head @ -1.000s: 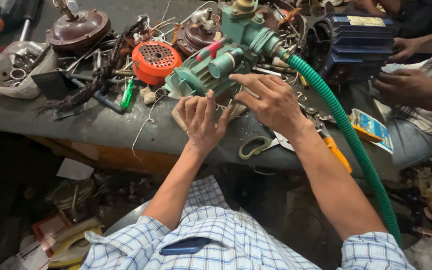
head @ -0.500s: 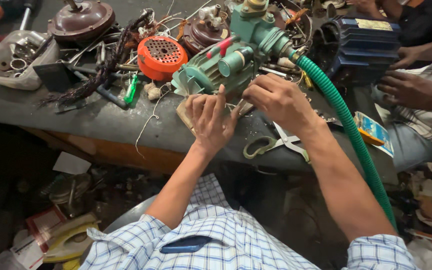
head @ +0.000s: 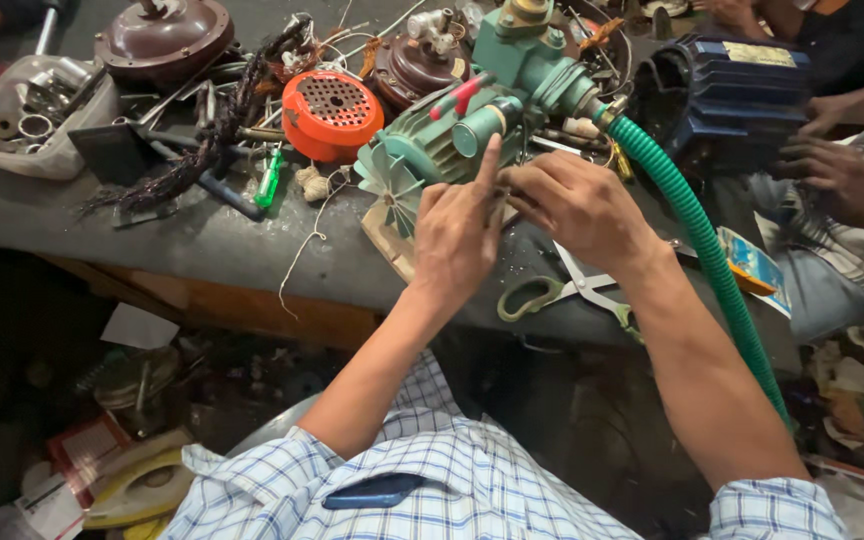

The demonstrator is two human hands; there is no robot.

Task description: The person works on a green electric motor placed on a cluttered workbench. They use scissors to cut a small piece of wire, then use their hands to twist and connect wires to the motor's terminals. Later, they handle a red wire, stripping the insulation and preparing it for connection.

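While the pump (head: 472, 135) lies long-axis left to right just beyond both hands, the left hand (head: 457, 235), fingers loose, touches it; the right hand (head: 577, 205) pinches something hidden.

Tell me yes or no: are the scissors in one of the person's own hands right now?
No. The green-handled scissors lie on the workbench, under the right hand's forearm, while both the left hand and right hand are at the green pump motor.

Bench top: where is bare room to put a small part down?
One bare patch on the bench: along the front edge, below the plastic tub and wire bundle, left of the string. Crowded: the back, around the orange cover, and near the green pump, where both hands and the scissors are.
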